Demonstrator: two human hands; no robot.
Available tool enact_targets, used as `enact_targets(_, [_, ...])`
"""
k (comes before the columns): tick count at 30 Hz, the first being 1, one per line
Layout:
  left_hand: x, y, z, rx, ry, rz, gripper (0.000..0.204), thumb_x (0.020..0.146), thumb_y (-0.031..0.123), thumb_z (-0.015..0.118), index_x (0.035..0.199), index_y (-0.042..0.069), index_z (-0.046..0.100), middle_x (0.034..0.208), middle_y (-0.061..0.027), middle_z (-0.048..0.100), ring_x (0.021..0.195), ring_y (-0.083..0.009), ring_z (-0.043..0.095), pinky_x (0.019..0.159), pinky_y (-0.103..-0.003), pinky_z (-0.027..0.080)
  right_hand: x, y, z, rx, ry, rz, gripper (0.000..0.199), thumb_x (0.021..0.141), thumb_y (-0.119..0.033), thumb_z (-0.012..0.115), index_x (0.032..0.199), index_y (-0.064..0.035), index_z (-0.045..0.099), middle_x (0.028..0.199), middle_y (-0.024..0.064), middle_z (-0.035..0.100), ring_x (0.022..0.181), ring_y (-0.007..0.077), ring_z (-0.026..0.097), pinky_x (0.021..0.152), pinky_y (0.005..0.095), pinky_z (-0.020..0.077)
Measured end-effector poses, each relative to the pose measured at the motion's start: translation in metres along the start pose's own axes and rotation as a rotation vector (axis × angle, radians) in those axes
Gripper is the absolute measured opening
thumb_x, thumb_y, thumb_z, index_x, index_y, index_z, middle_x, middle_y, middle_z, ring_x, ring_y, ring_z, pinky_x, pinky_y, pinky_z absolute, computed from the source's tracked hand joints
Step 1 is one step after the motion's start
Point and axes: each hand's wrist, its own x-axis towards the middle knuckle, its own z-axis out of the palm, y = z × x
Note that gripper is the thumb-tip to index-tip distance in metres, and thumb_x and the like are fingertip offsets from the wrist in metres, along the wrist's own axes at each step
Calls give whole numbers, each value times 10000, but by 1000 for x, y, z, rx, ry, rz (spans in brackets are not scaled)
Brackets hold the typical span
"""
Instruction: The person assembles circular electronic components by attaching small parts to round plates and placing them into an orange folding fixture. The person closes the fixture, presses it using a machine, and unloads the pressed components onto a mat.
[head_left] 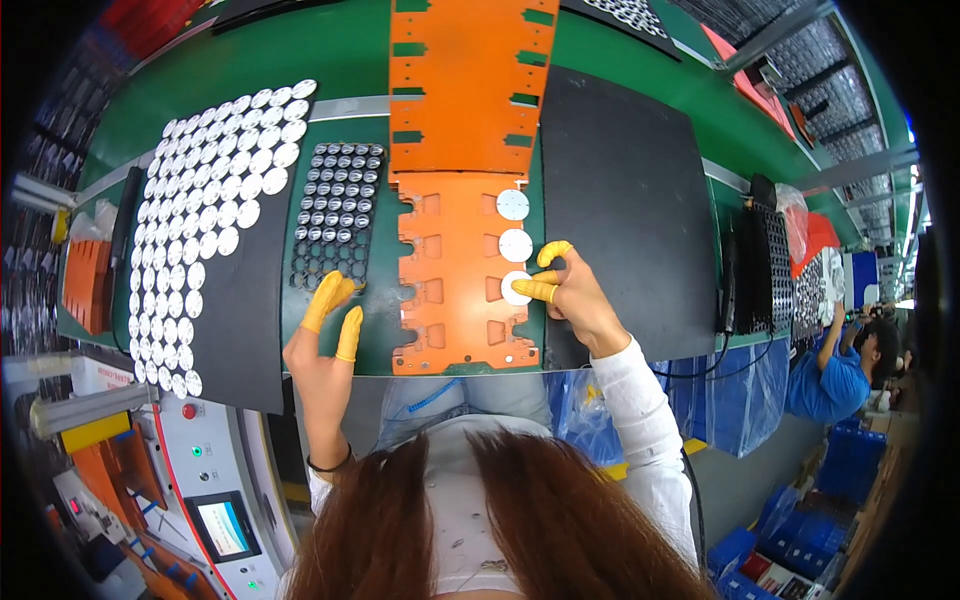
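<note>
An orange fixture plate [460, 270] with notched sides lies before me, with two white discs [513, 205] in a column along its right side. Below them, my right hand [583, 300] has covered fingertips pressed together at the edge of a third white disc [514, 288] on the plate; another finger is curled above. My left hand [322, 350], also in yellow finger cots, is at the near end of a black tray [330, 272] holding rows of small round metallic parts. Its thumb stands apart from the fingers, and nothing shows between them. The tray's near cells hold no metallic parts.
Rows of white discs [210, 190] cover a black mat on the left. Another black mat [630, 220] lies on the right. An orange panel [470, 90] extends beyond the fixture. A control panel with a screen [226, 527] stands lower left; a person in blue [835, 380] works far right.
</note>
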Motion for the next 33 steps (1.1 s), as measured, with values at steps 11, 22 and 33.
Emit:
enact_targets(11, [80, -64, -100, 726, -51, 24, 476, 878, 227, 708, 1304, 46, 598, 1249, -240, 573, 1138, -393, 520, 974, -442, 443, -45, 3, 27, -410, 562, -662, 425, 791, -157, 834, 1097, -49, 560, 1012, 29, 612, 620, 61, 434, 546, 217, 385])
enact_targets(22, [132, -128, -89, 735, 46, -95, 311, 812, 137, 772, 1087, 47, 655, 1177, -204, 586, 1083, -372, 519, 925, -433, 441, -32, -51, 136, -727, 111, -1005, 286, 785, -82, 783, 1040, -69, 654, 1036, 81, 641, 749, 234, 627, 662, 348, 512])
enact_targets(33, [85, -54, -90, -83, 76, -171, 297, 918, 25, 653, 1214, 42, 639, 959, -111, 728, 820, -150, 687, 717, -274, 526, 62, -51, 202, -1183, -85, -1208, 203, 792, -175, 763, 967, -82, 723, 935, 85, 610, 891, 276, 634, 711, 397, 525])
